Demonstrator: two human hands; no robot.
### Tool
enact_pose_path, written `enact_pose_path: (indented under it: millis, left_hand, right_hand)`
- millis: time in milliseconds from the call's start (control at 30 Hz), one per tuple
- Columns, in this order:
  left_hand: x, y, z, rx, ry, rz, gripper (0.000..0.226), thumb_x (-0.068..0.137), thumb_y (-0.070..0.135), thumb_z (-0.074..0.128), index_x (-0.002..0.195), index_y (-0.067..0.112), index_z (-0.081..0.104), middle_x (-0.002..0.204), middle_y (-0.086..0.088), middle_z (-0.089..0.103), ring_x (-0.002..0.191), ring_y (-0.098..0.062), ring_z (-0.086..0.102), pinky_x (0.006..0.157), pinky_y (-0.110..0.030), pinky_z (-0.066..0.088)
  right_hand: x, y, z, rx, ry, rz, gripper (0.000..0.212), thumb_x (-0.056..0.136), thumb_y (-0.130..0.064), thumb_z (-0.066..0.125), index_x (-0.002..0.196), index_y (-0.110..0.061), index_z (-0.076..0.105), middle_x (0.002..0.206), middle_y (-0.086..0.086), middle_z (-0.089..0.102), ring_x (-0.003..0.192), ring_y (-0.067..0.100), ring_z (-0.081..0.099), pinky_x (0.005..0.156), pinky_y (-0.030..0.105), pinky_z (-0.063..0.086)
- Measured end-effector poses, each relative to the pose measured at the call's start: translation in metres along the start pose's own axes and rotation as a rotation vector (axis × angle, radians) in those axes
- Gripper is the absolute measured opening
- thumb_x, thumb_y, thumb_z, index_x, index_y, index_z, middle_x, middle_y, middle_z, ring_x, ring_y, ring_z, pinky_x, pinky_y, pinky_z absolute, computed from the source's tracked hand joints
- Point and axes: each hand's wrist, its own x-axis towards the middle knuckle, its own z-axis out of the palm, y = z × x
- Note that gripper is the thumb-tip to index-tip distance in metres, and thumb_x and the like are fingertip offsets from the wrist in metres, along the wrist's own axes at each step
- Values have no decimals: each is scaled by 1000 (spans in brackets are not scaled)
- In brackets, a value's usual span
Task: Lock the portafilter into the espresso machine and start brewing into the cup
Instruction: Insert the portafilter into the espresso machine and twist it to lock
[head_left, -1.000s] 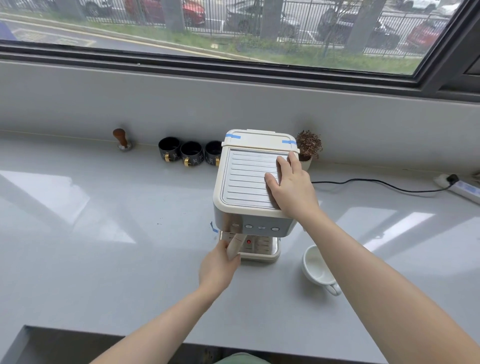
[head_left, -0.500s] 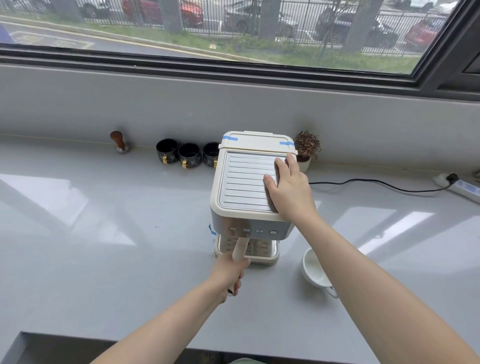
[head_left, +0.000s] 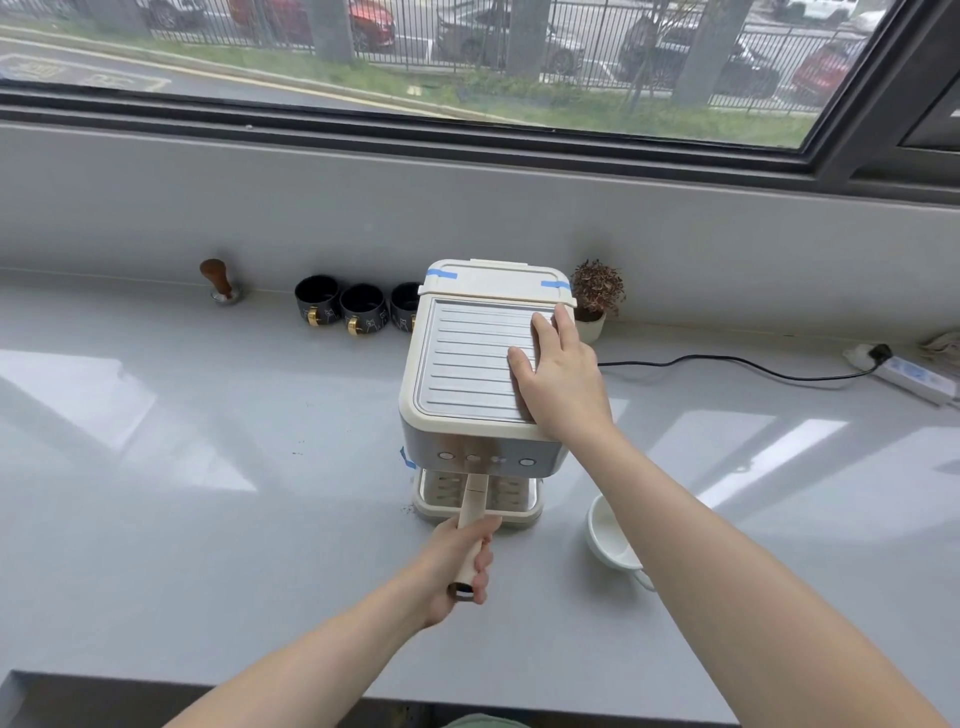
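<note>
Spreading across the frame, the grey table (head_left: 208, 519) carries the espresso machine (head_left: 483, 374) at centre. Right hand (head_left: 563, 384) lies flat and unclenched on top, likely bracing against twisting. Left hand (head_left: 462, 564), grip clenched around the portafilter (head_left: 475, 501) handle, pointing 6 o'clock. White cup (head_left: 610, 538) waits at 4 o'clock, not yet under it.

Cup (head_left: 608, 535) beside machine (head_left: 483, 364); left counter (head_left: 208, 519) open
</note>
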Motion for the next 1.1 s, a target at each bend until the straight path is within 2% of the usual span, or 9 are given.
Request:
enact_pose_path:
  millis: [200,400,567,667,800,867,933,1033,1100]
  left_hand:
    - [2,-5,13,-63,150,28,24,86,23,59,74,15,40,46,-1,35,33,-14,22,43,-17,16]
    - [1,-8,25,-85,250,45,25,85,21,60,69,13,42,48,-3,38,33,-15,25,39,-16,19]
    - [0,-9,25,-19,254,107,25,86,24,59,72,11,43,51,-4,39,33,-17,27,39,-20,22]
    - [-5,-5,20,124,200,151,26,89,30,56,79,8,45,54,-5,45,35,-22,39,40,-26,36]
    - [-13,13,-7,618,225,230,25,92,36,44,93,13,55,75,-4,59,63,-22,58,54,-31,50]
    - [-19,26,-34,692,347,330,23,89,33,38,87,16,54,78,-5,62,68,-25,58,64,-39,54]
    - [-26,43,-59,699,540,487,21,84,33,35,81,19,51,79,-6,60,75,-31,58,73,-51,53]
    - [-37,77,-68,700,669,791,21,91,27,36,101,20,53,96,0,56,94,-26,56,84,-44,46]
    - [-44,99,-57,786,583,1000,34,92,30,34,122,25,50,118,6,53,113,-17,49,97,-35,39]
  right_hand:
    - [0,0,0,10,14,5,61,97,-47,35,151,-22,24,164,-5,6,140,31,25,114,40,25]
    - [0,1,2,13,24,8,61,97,-46,36,151,-20,24,164,-4,6,140,31,25,115,39,24]
    - [-1,0,1,12,14,6,62,97,-47,34,152,-22,22,164,-5,5,141,29,24,113,40,26]
    - [0,3,0,-9,-5,8,62,97,-48,33,152,-24,21,164,-7,4,142,29,24,110,41,29]
    - [2,6,-3,4,-18,-7,61,96,-48,36,151,-25,24,164,-8,6,141,29,26,108,39,31]
    - [3,9,-5,50,-18,-18,57,96,-44,39,149,-26,29,163,-8,11,141,28,27,107,38,30]
    - [1,18,-9,154,0,-73,50,96,-36,44,145,-23,39,161,-6,21,141,21,29,108,33,28]
    - [-15,44,-16,460,55,-101,36,97,-21,50,132,-16,55,146,-2,46,129,9,45,105,24,36]
    - [-35,70,-17,533,114,15,31,96,-16,49,126,-15,58,131,1,58,112,13,56,87,21,44]
